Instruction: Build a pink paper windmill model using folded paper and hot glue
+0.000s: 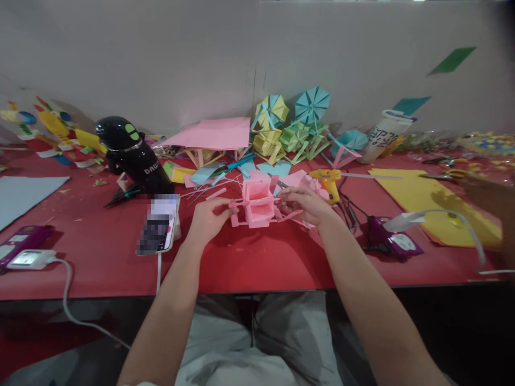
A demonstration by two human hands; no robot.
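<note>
A pink paper structure (pixel 259 206) with open square compartments and thin side strips is at the middle of the red table (pixel 257 268). My left hand (pixel 213 214) pinches the end of a pink strip on its left side. At its right side my right hand (pixel 301 203) has its fingers bent together by the pink strips; what they hold is too small to make out. Loose pink paper pieces lie just behind my right hand. A yellow glue gun (pixel 330 185) stands behind it to the right.
Left are a phone (pixel 159 225) on a stand, a black bottle (pixel 137 155) and a purple power strip (pixel 24 241). Folded paper models (pixel 269 145) line the wall. Right are another purple power strip (pixel 392 238), yellow sheets (pixel 426 209), scissors (pixel 442 176) and a white cup (pixel 384 136).
</note>
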